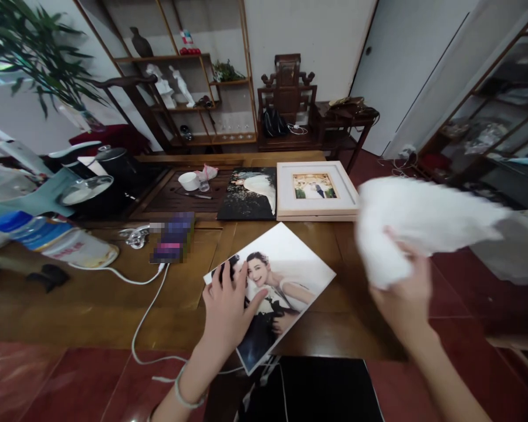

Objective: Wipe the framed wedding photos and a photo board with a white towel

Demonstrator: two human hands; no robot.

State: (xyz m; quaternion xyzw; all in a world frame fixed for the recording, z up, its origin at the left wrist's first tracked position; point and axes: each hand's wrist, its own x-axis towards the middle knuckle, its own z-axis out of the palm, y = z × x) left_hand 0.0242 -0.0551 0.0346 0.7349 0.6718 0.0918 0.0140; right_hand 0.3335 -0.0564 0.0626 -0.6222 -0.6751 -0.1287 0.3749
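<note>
My left hand (229,308) lies flat with its fingers spread on a glossy photo print (290,275) of a couple, which rests tilted on the wooden table (92,299). My right hand (402,287) is raised to the right of the print and is closed on a crumpled white cloth (418,220), which is blurred by motion. The cloth hangs in the air above the table's right edge, apart from the print.
A white framed photo (315,190) and a dark unframed photo (250,193) lie further back. A white cable (145,310) crosses the table near a pixelated phone (175,237). Pots (94,190) and a lying bottle (53,237) sit left. A black panel (317,390) lies at the near edge.
</note>
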